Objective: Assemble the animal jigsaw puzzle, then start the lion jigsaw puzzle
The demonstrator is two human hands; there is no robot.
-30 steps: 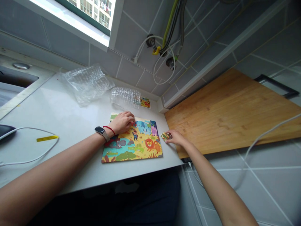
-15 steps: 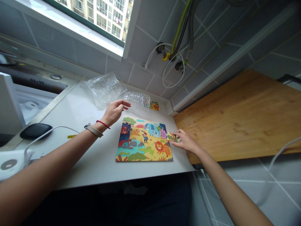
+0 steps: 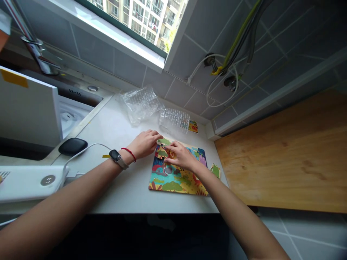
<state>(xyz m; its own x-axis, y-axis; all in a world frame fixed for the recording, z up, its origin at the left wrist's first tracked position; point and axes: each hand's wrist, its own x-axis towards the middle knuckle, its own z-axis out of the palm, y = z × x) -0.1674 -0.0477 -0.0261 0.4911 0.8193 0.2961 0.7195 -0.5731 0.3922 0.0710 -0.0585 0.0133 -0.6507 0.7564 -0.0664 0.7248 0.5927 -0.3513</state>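
A colourful animal jigsaw puzzle (image 3: 173, 186) lies flat on the white counter. My left hand (image 3: 146, 143) is at its upper left corner, fingers drawn together, the tips on a green puzzle piece (image 3: 163, 141); whether that piece is lifted I cannot tell. My right hand (image 3: 181, 156) reaches over the puzzle, thumb and fingers pinching a small puzzle piece (image 3: 162, 154) with green on it above the left part. My right hand and forearm hide much of the puzzle's middle and right. Another green loose piece (image 3: 216, 170) rests on the counter beside the right edge.
Crumpled clear plastic wrap (image 3: 142, 103) and bubble wrap (image 3: 174, 120) lie behind the puzzle, near a small picture card (image 3: 193, 126). To the left are a black oval case (image 3: 73, 146), a white power strip (image 3: 29, 183) and a cable. A wooden board (image 3: 282, 155) stands right.
My right hand has moved left from beside the puzzle's right edge to its upper left part. My left hand has come down onto the corner. The view has shifted left.
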